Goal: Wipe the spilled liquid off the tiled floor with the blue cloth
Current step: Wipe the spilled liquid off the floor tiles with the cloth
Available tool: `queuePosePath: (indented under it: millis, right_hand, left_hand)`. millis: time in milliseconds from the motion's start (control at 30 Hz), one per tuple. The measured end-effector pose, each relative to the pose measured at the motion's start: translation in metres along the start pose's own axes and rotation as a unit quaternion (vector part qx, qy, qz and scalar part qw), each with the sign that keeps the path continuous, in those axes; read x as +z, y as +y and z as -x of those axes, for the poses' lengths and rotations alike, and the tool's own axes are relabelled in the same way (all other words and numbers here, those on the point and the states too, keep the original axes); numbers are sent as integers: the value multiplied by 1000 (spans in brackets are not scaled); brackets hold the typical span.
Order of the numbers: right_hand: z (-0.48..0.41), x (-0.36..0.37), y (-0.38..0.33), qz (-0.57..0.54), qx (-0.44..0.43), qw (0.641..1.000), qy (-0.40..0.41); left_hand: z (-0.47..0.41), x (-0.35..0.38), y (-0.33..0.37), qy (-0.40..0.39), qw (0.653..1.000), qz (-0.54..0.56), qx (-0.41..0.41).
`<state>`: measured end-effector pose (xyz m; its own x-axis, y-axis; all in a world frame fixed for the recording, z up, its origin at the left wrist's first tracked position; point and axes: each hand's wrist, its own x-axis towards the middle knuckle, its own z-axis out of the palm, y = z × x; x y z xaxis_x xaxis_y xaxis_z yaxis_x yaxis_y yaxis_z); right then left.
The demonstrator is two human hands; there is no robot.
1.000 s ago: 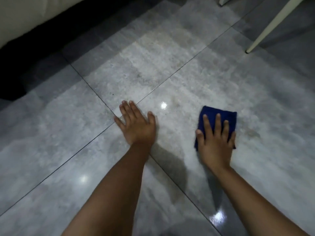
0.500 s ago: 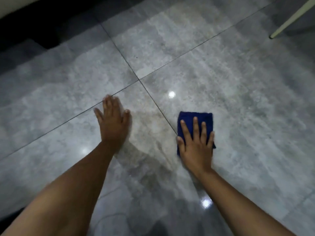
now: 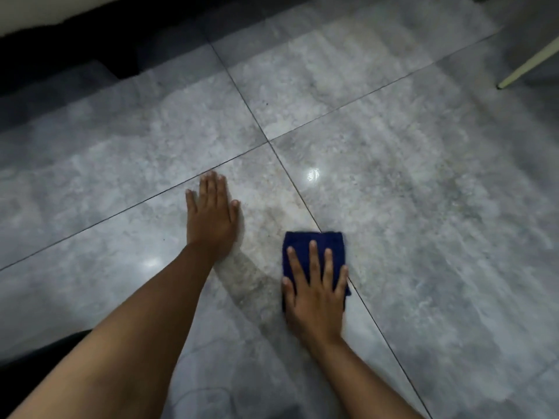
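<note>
A folded dark blue cloth [image 3: 314,241] lies flat on the grey tiled floor [image 3: 423,207], across a grout line. My right hand [image 3: 316,293] presses down on its near half, fingers spread over it. My left hand [image 3: 210,219] rests flat on the tile to the left, fingers together, holding nothing. Between the two hands the tile shows a faint brownish, damp-looking smear [image 3: 266,225]; its edges are hard to make out.
A pale furniture leg [image 3: 526,66] stands at the far right. A dark gap under pale furniture [image 3: 75,40] runs along the upper left. Something dark [image 3: 39,349] sits at the lower left edge. Light glints off the tiles.
My right hand has slid the cloth leftward and toward me, from right of the grout line onto it. My left hand shifted left, now just below the tile junction. The view also moved.
</note>
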<state>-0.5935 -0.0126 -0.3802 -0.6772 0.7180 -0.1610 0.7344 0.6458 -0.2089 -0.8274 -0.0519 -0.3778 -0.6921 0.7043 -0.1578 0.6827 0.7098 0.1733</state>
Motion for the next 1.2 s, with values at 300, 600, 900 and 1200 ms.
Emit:
queuePosePath:
  millis: [300,600,900,1200]
  right_hand:
    - [-6,-23,89,-31,255,964,71]
    - [16,-43,208,-52,380,922,46]
    - [100,-29,212,-75,452,882,114]
    - [121,-48,337,-99,588,796,105]
  left_hand:
    - [7,16,111,-38,979,12,199]
    - [35,51,254,-74,948,3,309]
    - [88,80,373,-96,928,18,359]
    - [84,96,378,-49,931,-9,363]
